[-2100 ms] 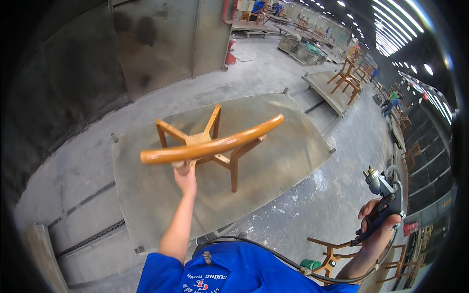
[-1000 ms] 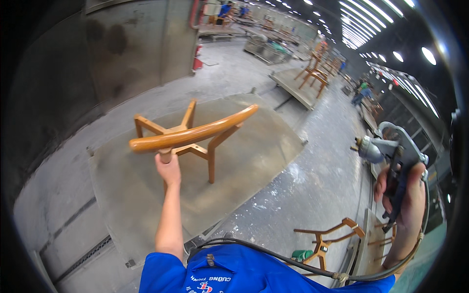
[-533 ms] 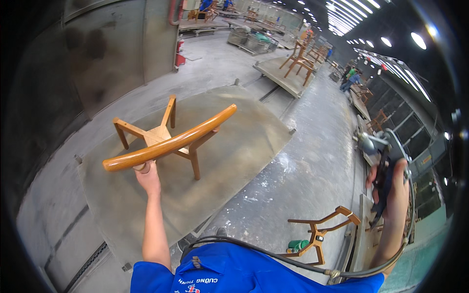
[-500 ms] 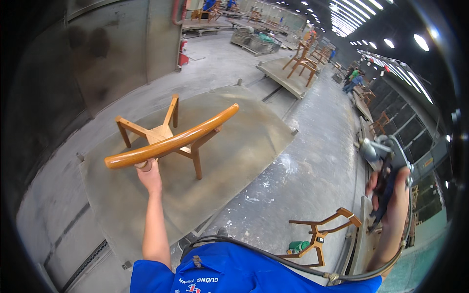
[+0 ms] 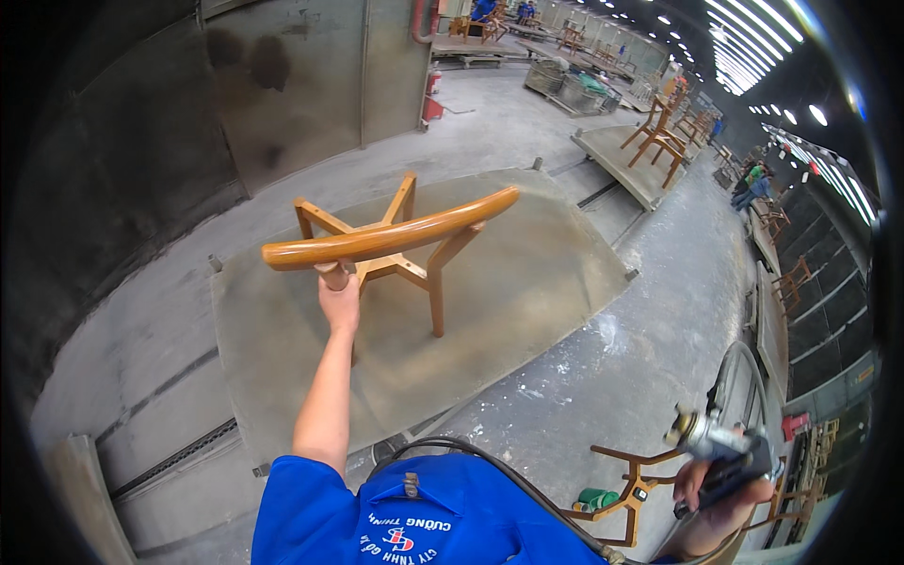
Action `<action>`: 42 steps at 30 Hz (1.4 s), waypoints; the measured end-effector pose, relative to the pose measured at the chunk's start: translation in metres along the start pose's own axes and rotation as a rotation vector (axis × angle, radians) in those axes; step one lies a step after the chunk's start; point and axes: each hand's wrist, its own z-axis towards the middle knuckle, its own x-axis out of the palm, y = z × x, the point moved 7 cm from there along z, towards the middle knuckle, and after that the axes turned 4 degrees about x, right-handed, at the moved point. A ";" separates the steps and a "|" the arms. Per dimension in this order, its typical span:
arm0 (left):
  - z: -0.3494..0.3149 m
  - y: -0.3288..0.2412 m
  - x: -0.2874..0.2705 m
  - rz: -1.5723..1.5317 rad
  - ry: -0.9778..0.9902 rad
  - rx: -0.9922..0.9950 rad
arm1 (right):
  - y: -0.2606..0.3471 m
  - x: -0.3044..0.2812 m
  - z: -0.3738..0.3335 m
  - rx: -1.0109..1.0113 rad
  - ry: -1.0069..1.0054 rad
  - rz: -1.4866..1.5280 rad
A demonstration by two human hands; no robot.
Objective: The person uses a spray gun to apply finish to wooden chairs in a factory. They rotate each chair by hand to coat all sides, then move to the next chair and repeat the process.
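A glossy orange-brown wooden chair frame [image 5: 395,240] with a curved back rail stands on a flat grey-green platform [image 5: 527,292]. My left hand [image 5: 339,299] grips the top of one chair post just under the rail, arm stretched out. My right hand [image 5: 720,476] is low at the right and holds a spray gun [image 5: 711,443], its nozzle pointing left, with a dark hose [image 5: 490,461] running back past my blue shirt. The gun is well away from the chair.
Another chair frame [image 5: 626,485] sits on the floor near my right side. More wooden chairs [image 5: 659,132] stand on a far platform. A stained metal wall [image 5: 282,85] rises behind. Dusty concrete floor surrounds the platform. People are far off at the right.
My right hand has dropped from shoulder height to low beside my body with the spray gun. The left hand keeps its grip on the chair, which looks slightly turned.
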 end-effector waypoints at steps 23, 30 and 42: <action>-0.021 -0.041 -0.023 -0.024 -0.022 0.093 | 0.029 0.162 0.040 -0.231 0.385 -0.110; -0.011 -0.061 -0.016 0.005 -0.166 -0.074 | 0.002 0.094 0.040 -0.162 0.005 -0.198; 0.124 -0.148 0.046 -0.133 0.114 -0.046 | -0.122 0.057 0.052 0.263 0.079 -0.203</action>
